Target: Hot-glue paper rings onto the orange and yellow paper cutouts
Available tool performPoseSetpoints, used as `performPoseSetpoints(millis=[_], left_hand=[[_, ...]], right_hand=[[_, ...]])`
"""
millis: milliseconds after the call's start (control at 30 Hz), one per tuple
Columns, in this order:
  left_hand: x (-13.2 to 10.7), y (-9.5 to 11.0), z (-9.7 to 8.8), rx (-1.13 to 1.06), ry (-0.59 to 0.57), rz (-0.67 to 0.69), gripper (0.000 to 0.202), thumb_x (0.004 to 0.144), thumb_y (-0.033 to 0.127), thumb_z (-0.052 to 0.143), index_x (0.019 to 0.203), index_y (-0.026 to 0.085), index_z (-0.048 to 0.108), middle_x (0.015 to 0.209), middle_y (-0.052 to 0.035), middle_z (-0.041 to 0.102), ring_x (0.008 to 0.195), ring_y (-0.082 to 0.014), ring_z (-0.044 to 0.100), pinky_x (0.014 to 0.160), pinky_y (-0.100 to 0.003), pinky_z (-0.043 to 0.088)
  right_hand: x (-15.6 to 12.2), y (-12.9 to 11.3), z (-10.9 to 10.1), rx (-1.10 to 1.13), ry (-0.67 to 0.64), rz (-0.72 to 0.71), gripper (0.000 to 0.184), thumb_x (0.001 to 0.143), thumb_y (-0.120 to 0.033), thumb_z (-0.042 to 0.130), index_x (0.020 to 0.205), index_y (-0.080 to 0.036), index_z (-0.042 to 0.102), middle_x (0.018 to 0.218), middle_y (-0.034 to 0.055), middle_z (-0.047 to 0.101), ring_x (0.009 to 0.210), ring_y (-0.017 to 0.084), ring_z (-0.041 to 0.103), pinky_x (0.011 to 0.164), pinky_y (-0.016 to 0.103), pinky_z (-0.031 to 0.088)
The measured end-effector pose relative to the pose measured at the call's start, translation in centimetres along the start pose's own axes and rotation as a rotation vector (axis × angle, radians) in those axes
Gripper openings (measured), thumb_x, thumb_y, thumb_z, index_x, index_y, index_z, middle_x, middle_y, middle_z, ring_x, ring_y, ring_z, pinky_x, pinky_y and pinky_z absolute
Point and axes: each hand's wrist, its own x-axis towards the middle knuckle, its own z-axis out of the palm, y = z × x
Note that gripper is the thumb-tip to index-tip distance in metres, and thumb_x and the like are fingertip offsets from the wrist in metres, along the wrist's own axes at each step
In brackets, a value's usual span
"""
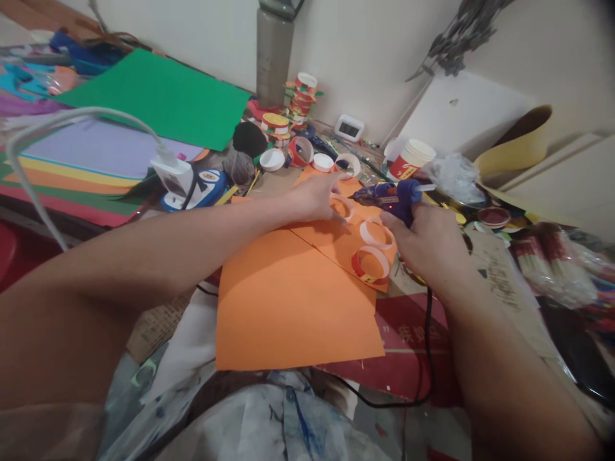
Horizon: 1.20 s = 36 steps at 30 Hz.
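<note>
My right hand (426, 237) is closed around a blue hot glue gun (388, 194), a small red light showing on its side. Its nozzle points left, close to a pale paper ring (350, 206). My left hand (314, 197) has thumb and fingers curved around that ring, steadying it on an orange paper sheet (298, 301). Another white ring (376, 242) stands on the orange paper nearer my right hand. In front of it is a red and white ring (358, 264). The gun's black cord (429, 346) hangs down beside my right forearm.
A power strip (199, 190) with a white charger sits on the left, beside green card (163, 96) and stacked coloured paper. Behind are a grey bottle (275, 57), stacked paper-cup pieces (302, 102), a white clock (349, 128) and a paper cup (412, 160). Bagged cotton swabs (552, 262) lie right.
</note>
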Motion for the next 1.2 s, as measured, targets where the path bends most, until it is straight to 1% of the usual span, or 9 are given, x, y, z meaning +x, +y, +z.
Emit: performPoseSetpoints(millis=[100, 233, 367, 433, 600, 767, 933, 1100, 1200], left_hand=[[-0.1, 0.0, -0.5, 0.037, 0.022, 0.008, 0.099, 0.078, 0.041, 0.09, 0.168, 0.027, 0.05, 0.144, -0.0096, 0.075, 0.119, -0.0257, 0.075, 0.101, -0.034, 0.057], [-0.4, 0.2, -0.6, 0.188, 0.095, -0.029, 0.095, 0.078, 0.048, 0.089, 0.165, 0.032, 0.052, 0.134, -0.0077, 0.077, 0.116, -0.0289, 0.074, 0.1, -0.039, 0.057], [-1.1, 0.8, -0.9, 0.297, 0.094, -0.087, 0.106, 0.075, 0.06, 0.092, 0.165, 0.022, 0.052, 0.145, -0.0174, 0.072, 0.126, -0.0374, 0.071, 0.105, -0.045, 0.056], [-1.2, 0.9, -1.3, 0.314, 0.054, -0.101, 0.118, 0.068, 0.065, 0.095, 0.168, 0.023, 0.049, 0.151, -0.0188, 0.069, 0.131, -0.0406, 0.068, 0.108, -0.047, 0.055], [-0.3, -0.4, -2.9, 0.173, -0.085, 0.009, 0.13, 0.066, 0.051, 0.094, 0.178, 0.029, 0.033, 0.149, -0.0124, 0.071, 0.127, -0.0327, 0.072, 0.107, -0.04, 0.055], [-0.2, -0.7, -3.1, 0.13, -0.113, 0.041, 0.116, 0.07, 0.044, 0.089, 0.175, 0.03, 0.041, 0.142, -0.0096, 0.074, 0.116, -0.0282, 0.075, 0.101, -0.037, 0.056], [-1.1, 1.1, -1.2, 0.16, -0.011, -0.001, 0.115, 0.073, 0.049, 0.091, 0.175, 0.027, 0.043, 0.141, -0.0113, 0.075, 0.116, -0.0294, 0.074, 0.1, -0.037, 0.056], [-1.3, 1.7, -0.2, 0.254, 0.022, -0.056, 0.118, 0.076, 0.057, 0.089, 0.177, 0.025, 0.038, 0.144, -0.0124, 0.074, 0.131, -0.0351, 0.068, 0.112, -0.044, 0.051], [-1.4, 1.5, -0.3, 0.237, 0.028, -0.016, 0.115, 0.079, 0.056, 0.087, 0.178, 0.028, 0.036, 0.146, -0.0113, 0.074, 0.132, -0.0337, 0.066, 0.11, -0.043, 0.051]], right_hand=[[0.0, 0.4, -0.2, 0.046, 0.005, 0.01, 0.037, 0.106, -0.044, 0.055, 0.118, -0.016, 0.076, 0.102, 0.0219, 0.079, 0.1, 0.039, 0.073, 0.08, 0.044, 0.052], [0.0, 0.6, -0.4, 0.061, 0.018, 0.027, 0.039, 0.106, -0.045, 0.055, 0.12, -0.016, 0.078, 0.108, 0.022, 0.079, 0.102, 0.039, 0.073, 0.082, 0.045, 0.051], [-0.1, 0.4, -0.8, 0.115, 0.017, 0.015, 0.042, 0.106, -0.043, 0.055, 0.128, -0.015, 0.078, 0.111, 0.0216, 0.08, 0.103, 0.038, 0.073, 0.082, 0.044, 0.052], [-0.1, 0.4, -1.0, 0.134, 0.011, 0.028, 0.041, 0.105, -0.043, 0.057, 0.128, -0.016, 0.078, 0.109, 0.0209, 0.081, 0.1, 0.037, 0.072, 0.082, 0.044, 0.052], [0.1, 0.8, -1.5, 0.226, 0.006, 0.086, 0.038, 0.103, -0.043, 0.061, 0.124, -0.016, 0.078, 0.105, 0.0173, 0.081, 0.094, 0.034, 0.071, 0.08, 0.042, 0.052], [0.1, 0.9, -1.9, 0.308, -0.044, 0.138, 0.036, 0.1, -0.048, 0.06, 0.109, -0.019, 0.078, 0.095, 0.014, 0.078, 0.083, 0.032, 0.07, 0.073, 0.041, 0.049], [-0.1, 0.8, -1.0, 0.299, -0.032, 0.062, 0.034, 0.096, -0.047, 0.061, 0.103, -0.018, 0.078, 0.083, 0.0108, 0.075, 0.077, 0.029, 0.067, 0.071, 0.04, 0.048], [0.2, 1.3, 1.1, 0.373, 0.095, -0.119, 0.031, 0.092, -0.04, 0.066, 0.107, -0.017, 0.081, 0.091, 0.0119, 0.08, 0.083, 0.029, 0.071, 0.077, 0.039, 0.052], [0.2, 1.3, 2.0, 0.37, 0.1, -0.172, 0.036, 0.094, -0.041, 0.065, 0.116, -0.017, 0.081, 0.099, 0.0143, 0.083, 0.088, 0.031, 0.073, 0.078, 0.039, 0.053]])
